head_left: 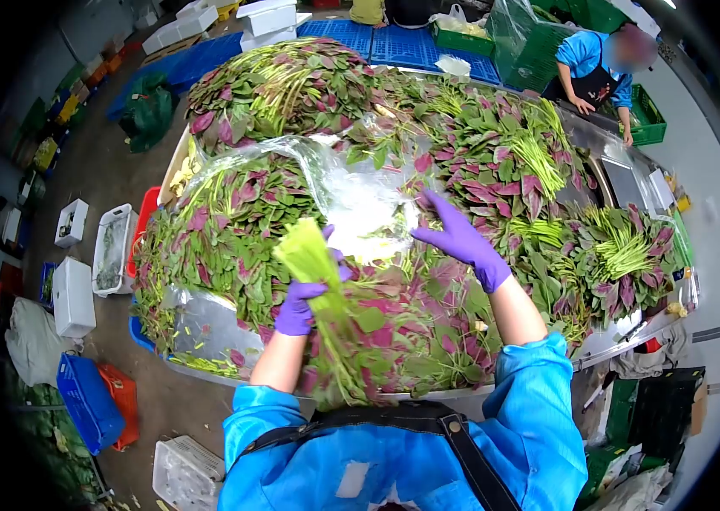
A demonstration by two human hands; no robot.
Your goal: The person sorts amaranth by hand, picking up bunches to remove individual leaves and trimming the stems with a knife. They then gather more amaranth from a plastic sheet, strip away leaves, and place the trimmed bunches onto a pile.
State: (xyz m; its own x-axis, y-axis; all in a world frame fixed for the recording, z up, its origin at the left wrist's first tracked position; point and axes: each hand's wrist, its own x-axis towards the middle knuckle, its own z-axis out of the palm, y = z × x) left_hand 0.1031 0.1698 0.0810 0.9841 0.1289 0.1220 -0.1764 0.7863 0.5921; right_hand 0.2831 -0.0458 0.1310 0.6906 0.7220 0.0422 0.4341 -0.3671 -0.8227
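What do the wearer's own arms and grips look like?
Left grip and right grip: purple close-fitting gloves ending at the wrist, no markings visible. Forearms are uncovered from there to the sleeves, which are bright blue, slightly glossy and wrinkled. No cables visible.

The left hand point(299, 307) and right hand point(460, 241) are gloved purple. The held bunch point(311, 254) shows pale green stems; heaped leaves point(245, 217) mix green with magenta. I see a red tub point(149, 207) at nine o'clock, a blue crate point(86, 409) at eight, a green crate point(651, 132) at two.
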